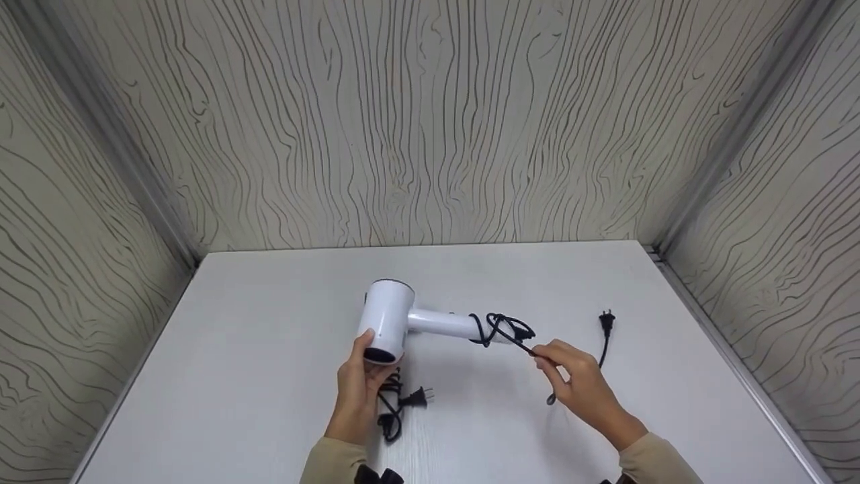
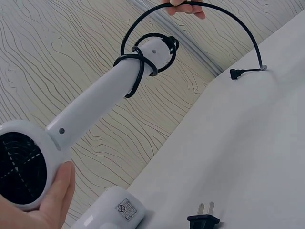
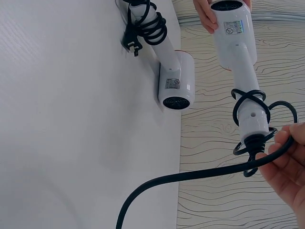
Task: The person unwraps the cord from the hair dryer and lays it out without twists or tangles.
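Note:
A white hair dryer [image 1: 388, 316] is held up over the table by my left hand [image 1: 359, 390], whose thumb and fingers grip the lower end of its barrel. Its handle [image 2: 95, 102] points right, with a black cord [image 3: 248, 98] looped round the end. Between thumb and fingers my right hand [image 1: 581, 380] pinches that cord, a little beyond the handle. From there the cord arcs down, and its plug [image 1: 607, 319] lies on the table at the right. Beneath the held dryer lies a second white hair dryer [image 3: 176, 81], largely hidden in the head view.
The second dryer's cord is wound round its handle, and its two-pin plug [image 1: 416, 398] lies on the white table [image 1: 269, 349] near my left wrist. Wood-grain panels [image 1: 416, 134] stand behind and at both sides, with grey metal strips [image 1: 114, 128] at the corners.

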Demonstrator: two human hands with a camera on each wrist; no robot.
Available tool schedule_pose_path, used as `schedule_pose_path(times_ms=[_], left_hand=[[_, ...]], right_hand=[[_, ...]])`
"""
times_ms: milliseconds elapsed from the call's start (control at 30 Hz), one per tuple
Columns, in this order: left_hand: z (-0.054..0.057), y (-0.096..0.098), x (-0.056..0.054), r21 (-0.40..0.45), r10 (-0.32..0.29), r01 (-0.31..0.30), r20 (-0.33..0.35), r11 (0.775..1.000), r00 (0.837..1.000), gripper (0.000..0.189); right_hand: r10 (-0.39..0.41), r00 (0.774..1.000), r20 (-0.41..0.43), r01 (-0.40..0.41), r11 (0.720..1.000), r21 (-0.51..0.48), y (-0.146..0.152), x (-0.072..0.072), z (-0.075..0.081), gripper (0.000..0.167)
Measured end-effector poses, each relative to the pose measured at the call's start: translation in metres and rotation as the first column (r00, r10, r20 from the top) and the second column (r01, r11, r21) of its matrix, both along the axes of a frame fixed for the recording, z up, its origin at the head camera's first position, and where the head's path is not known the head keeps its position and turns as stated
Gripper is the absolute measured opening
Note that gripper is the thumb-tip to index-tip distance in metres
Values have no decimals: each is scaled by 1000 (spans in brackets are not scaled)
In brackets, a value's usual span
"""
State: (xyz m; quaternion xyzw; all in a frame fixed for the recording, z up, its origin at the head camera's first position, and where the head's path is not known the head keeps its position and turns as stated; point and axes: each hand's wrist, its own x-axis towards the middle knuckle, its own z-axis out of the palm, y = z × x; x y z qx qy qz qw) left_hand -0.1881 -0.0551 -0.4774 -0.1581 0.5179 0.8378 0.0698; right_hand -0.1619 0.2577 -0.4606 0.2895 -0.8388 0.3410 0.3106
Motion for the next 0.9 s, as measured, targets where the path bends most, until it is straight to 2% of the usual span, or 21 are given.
schedule_pose_path(times_ms=[167, 367, 633, 900], left_hand=[[-1, -1, 1, -37, -29, 28, -10, 999, 1000, 75], [0, -3, 1, -35, -43, 42, -26, 999, 999, 73], [-1, -6, 1, -45, -94, 93, -31, 995, 995, 74], [0, -8, 1, -63, -141, 138, -52, 989, 989, 73]], right_hand=[[-27, 999, -19, 27, 1000, 6, 3, -2, 2, 29], [-67, 998, -10, 67, 998, 3, 7, -4, 5, 27], [-115, 993, -9, 115, 993, 17, 11, -6, 5, 26], [-195, 981, 22, 194, 980, 46, 16, -6, 2, 25]])
